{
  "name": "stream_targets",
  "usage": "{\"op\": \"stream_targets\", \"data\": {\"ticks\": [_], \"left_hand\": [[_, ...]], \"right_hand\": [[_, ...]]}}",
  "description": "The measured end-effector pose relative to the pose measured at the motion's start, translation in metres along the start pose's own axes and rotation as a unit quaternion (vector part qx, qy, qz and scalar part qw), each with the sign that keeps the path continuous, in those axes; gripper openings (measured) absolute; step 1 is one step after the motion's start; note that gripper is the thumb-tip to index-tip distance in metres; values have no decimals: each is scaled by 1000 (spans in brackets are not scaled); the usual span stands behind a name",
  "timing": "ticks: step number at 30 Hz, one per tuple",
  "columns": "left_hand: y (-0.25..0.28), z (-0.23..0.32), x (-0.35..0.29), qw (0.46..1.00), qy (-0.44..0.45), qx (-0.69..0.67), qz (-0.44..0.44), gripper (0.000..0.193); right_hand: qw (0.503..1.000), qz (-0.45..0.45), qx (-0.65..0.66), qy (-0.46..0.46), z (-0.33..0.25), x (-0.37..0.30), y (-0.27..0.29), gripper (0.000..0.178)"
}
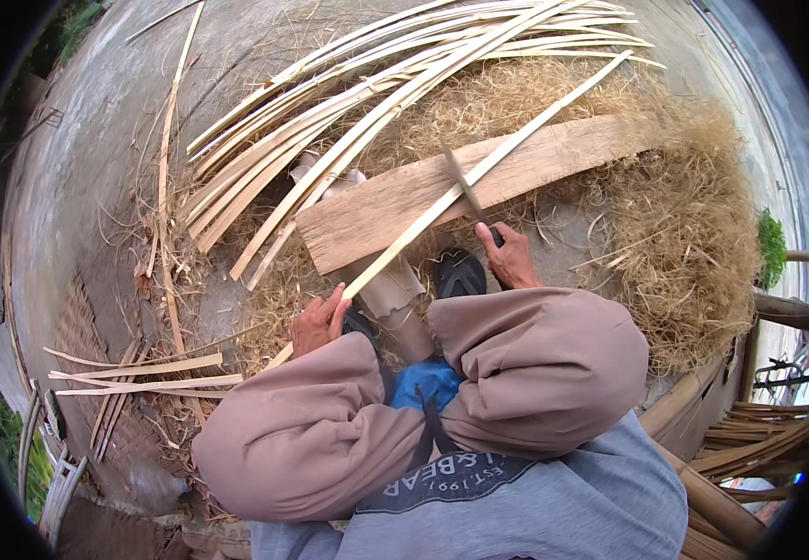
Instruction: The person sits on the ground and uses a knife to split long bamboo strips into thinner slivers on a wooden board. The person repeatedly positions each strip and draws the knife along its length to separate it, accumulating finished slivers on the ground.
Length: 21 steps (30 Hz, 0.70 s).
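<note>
My right hand [513, 257] is closed round the dark handle of a knife [461, 179]. Its long blade points away from me and crosses over a pale bamboo strip [535, 123]. That strip runs slantwise from near my left knee to the far right, over a wide wooden board [367, 217]. My left hand [318, 323] pinches the strip's near part, beside my left knee. Whether the blade touches the strip, I cannot tell. The board lies tilted across the ground in front of my feet, its right end among curly shavings.
A fan of several pale strips [404, 84] lies beyond the board. Heaped shavings [680, 252] cover the ground at right. Shorter strips [157, 373] rest at left, near a woven mat [82, 345]. Bamboo poles [703, 495] stand close on my right. A blue bundle [423, 381] sits between my knees.
</note>
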<state>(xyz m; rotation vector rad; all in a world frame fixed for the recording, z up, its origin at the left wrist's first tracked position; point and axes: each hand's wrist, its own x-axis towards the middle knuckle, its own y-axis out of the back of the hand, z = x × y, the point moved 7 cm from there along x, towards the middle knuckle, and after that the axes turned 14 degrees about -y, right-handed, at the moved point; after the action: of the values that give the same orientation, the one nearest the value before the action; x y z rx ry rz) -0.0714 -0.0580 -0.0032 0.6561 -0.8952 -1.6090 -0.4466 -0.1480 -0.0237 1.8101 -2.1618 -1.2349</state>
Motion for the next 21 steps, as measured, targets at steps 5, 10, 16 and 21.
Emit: {"op": "stream_targets", "data": {"ticks": [5, 10, 16, 21], "left_hand": [[-16, -3, 15, 987, 12, -158, -3, 29], [-8, 11, 26, 991, 42, -127, -25, 29], [-3, 17, 32, 997, 4, -81, -13, 28], [0, 6, 24, 999, -7, -52, -16, 30]], "right_hand": [[959, -106, -176, 198, -22, -70, -30, 44], [975, -70, -181, 106, -7, -53, -22, 43], [958, -45, -214, 183, 1, -25, 2, 45], [961, -55, -198, 185, -5, -55, -14, 45]]}}
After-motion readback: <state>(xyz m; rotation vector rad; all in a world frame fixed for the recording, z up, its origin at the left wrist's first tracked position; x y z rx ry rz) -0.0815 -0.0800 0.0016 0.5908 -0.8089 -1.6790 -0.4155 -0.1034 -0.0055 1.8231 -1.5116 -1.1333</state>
